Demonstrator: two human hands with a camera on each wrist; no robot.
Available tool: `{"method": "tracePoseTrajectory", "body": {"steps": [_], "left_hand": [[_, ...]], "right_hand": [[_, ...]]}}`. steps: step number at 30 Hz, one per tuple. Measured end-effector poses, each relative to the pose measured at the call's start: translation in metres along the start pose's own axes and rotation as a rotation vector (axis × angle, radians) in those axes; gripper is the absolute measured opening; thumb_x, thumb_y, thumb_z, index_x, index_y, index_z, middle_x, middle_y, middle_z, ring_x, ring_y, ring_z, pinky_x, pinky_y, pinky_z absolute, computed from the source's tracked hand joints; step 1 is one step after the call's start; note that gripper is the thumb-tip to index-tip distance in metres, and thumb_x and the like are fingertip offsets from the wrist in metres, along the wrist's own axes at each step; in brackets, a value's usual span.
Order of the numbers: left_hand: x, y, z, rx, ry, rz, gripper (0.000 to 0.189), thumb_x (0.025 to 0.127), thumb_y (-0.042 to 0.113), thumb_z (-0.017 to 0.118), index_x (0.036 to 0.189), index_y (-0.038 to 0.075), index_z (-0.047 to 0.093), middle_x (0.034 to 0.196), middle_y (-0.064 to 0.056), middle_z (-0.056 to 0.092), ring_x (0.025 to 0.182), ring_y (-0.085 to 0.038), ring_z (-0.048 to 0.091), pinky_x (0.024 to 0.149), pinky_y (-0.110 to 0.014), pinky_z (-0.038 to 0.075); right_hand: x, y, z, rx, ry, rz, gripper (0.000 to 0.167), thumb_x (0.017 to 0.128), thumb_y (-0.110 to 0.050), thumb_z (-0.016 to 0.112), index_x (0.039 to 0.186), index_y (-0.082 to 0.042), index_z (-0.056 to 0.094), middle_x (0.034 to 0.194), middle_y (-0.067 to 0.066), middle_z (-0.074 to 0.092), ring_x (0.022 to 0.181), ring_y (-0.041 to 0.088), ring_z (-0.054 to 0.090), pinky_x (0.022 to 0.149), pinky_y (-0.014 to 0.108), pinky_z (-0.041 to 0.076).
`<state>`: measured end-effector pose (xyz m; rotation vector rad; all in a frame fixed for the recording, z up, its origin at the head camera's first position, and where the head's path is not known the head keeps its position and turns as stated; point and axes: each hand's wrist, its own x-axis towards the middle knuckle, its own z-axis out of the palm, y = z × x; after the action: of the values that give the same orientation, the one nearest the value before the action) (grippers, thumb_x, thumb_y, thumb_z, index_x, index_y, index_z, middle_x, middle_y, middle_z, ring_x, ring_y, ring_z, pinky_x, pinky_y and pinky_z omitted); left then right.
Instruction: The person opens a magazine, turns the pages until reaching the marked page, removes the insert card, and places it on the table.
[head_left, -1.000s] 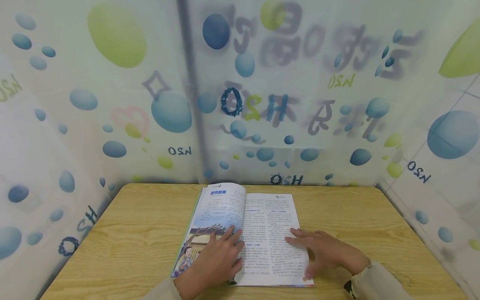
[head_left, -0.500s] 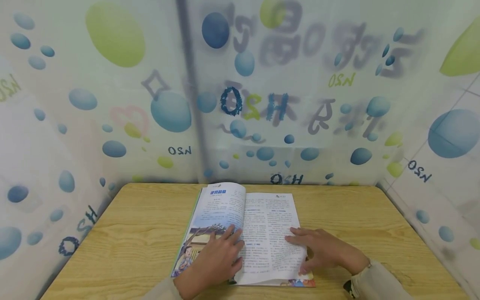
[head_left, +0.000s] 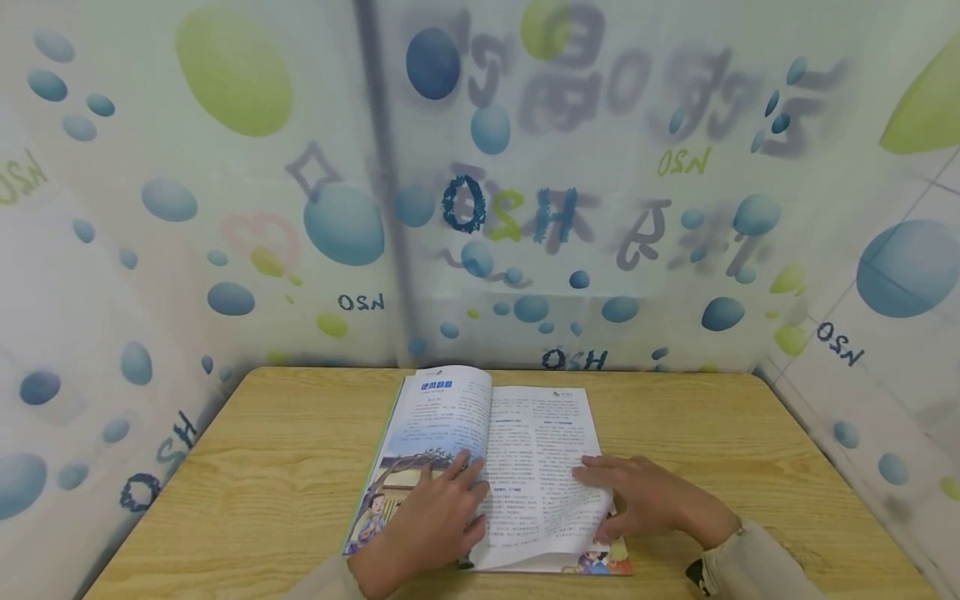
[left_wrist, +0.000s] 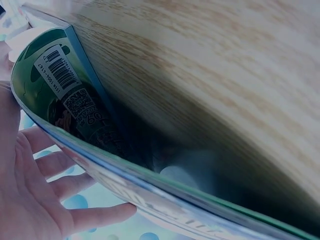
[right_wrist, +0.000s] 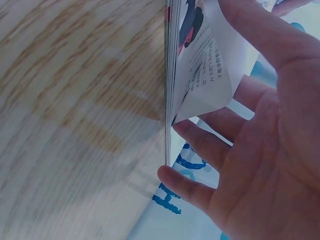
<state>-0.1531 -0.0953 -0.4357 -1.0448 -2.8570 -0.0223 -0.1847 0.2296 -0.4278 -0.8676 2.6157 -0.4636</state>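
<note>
An open magazine [head_left: 517, 467] lies on the wooden table, with text on its right page and a picture on the lower left page. My left hand [head_left: 431, 521] rests on the left page near the fold, fingers spread. In the left wrist view, the left hand [left_wrist: 45, 185] is beside the magazine's curved left side, where a barcode shows on the green cover [left_wrist: 65, 75]. At the lower right corner, my right hand [head_left: 648, 500] pinches a page [right_wrist: 220, 95] between thumb and fingers. The corner is curled up, showing a colourful picture [head_left: 597, 560] beneath.
The wooden table [head_left: 277, 458] extends on both sides of the magazine. Behind it and to the sides hang pale curtains [head_left: 637, 250] printed with blue and green drops.
The right thumb has moved up and inward, curling the lower right page corner and uncovering more of the picture beneath. My left hand has stayed in place.
</note>
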Motion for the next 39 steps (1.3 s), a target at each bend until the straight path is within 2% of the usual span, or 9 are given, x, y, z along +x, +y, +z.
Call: {"method": "tracePoseTrajectory", "body": {"steps": [3,6,12,16,22,26,31,35,39], "left_hand": [[0.0,0.001,0.0,-0.001,0.004,-0.006,0.038,0.094,0.042,0.059,0.113,0.012,0.072,0.138,-0.009,0.058,0.132,-0.033,0.051,0.083,-0.066,0.05],[0.001,0.003,0.0,0.0,-0.012,-0.024,0.054,0.095,0.058,0.051,0.114,0.012,0.072,0.139,-0.01,0.059,0.132,-0.033,0.05,0.085,-0.066,0.049],[0.002,0.004,0.001,-0.021,-0.056,-0.058,0.092,0.079,0.088,0.04,0.119,0.012,0.071,0.142,-0.011,0.056,0.136,-0.034,0.046,0.088,-0.068,0.047],[0.001,0.005,0.0,0.002,-0.07,-0.055,0.096,0.074,0.09,0.046,0.122,0.011,0.069,0.144,-0.011,0.053,0.137,-0.035,0.044,0.089,-0.068,0.046],[0.001,0.005,0.001,0.027,-0.073,-0.048,0.091,0.075,0.086,0.05,0.124,0.012,0.067,0.145,-0.011,0.053,0.137,-0.035,0.044,0.091,-0.067,0.046],[0.0,0.005,0.001,0.033,-0.026,-0.035,0.087,0.08,0.08,0.051,0.136,0.014,0.06,0.143,-0.011,0.054,0.135,-0.034,0.047,0.089,-0.068,0.046],[-0.001,0.007,0.0,0.019,0.072,0.031,0.09,0.088,0.066,0.057,0.158,0.018,0.027,0.151,-0.011,0.045,0.138,-0.031,0.045,0.098,-0.066,0.041],[0.001,0.009,-0.003,0.056,0.153,0.122,0.098,0.089,0.058,0.063,0.161,0.021,0.008,0.164,-0.009,0.024,0.148,-0.027,0.027,0.109,-0.062,0.032],[0.002,0.009,-0.006,0.136,0.231,0.218,0.106,0.085,0.051,0.073,0.161,0.024,0.004,0.167,-0.007,0.007,0.153,-0.026,0.007,0.115,-0.062,0.02]], "right_hand": [[0.0,0.0,0.0,-0.011,0.012,-0.011,0.084,0.078,-0.062,0.072,0.146,-0.016,0.052,0.15,0.011,0.047,0.137,0.038,0.043,0.105,0.064,0.035],[0.001,0.0,-0.001,-0.023,0.032,-0.029,0.084,0.079,-0.063,0.071,0.145,-0.014,0.053,0.149,0.013,0.049,0.135,0.038,0.045,0.104,0.063,0.037],[0.003,0.0,-0.001,-0.046,0.091,-0.057,0.081,0.082,-0.059,0.071,0.145,-0.011,0.052,0.147,0.016,0.049,0.134,0.039,0.045,0.103,0.063,0.038],[0.004,-0.001,0.0,-0.074,0.156,-0.083,0.082,0.083,-0.059,0.07,0.147,-0.012,0.048,0.15,0.018,0.045,0.137,0.04,0.042,0.104,0.063,0.036],[0.002,-0.005,-0.004,-0.075,0.242,-0.105,0.086,0.085,-0.065,0.064,0.153,-0.018,0.04,0.155,0.018,0.037,0.141,0.041,0.036,0.106,0.065,0.033],[-0.001,-0.006,-0.008,-0.046,0.264,-0.102,0.088,0.085,-0.067,0.062,0.155,-0.022,0.036,0.157,0.018,0.035,0.14,0.041,0.038,0.104,0.067,0.034],[-0.005,-0.007,-0.012,-0.014,0.257,-0.1,0.085,0.085,-0.068,0.061,0.154,-0.022,0.038,0.156,0.017,0.038,0.137,0.042,0.041,0.101,0.067,0.037],[-0.006,-0.009,-0.016,0.039,0.241,-0.087,0.082,0.087,-0.065,0.061,0.154,-0.022,0.039,0.155,0.016,0.038,0.138,0.043,0.04,0.101,0.067,0.038],[-0.007,-0.009,-0.022,0.113,0.252,-0.074,0.072,0.096,-0.053,0.057,0.156,-0.02,0.034,0.158,0.015,0.034,0.142,0.042,0.034,0.104,0.068,0.034]]}}
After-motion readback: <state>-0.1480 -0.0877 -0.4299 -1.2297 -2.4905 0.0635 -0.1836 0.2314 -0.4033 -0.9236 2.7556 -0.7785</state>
